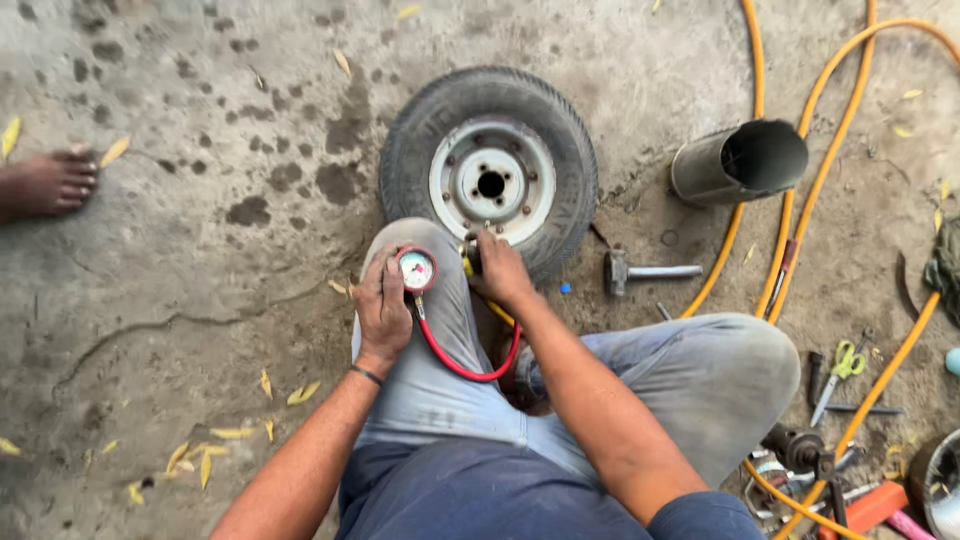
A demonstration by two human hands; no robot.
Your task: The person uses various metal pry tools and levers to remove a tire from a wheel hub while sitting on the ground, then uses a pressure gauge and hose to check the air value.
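Pressure gauge [417, 270] gripped in left hand [383, 305] (red hose), right hand [500, 268] pinching valve at tyre [490, 165].

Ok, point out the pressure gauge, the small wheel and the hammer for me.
pressure gauge [416, 269]: head view, on its round white dial.
small wheel [491, 183]: head view, on the grey metal hub.
hammer [617, 271]: head view, on its metal head.

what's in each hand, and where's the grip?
Left hand: pressure gauge, grip on the round body's side. Right hand: hose-end connector at the wheel; exact grip hidden.
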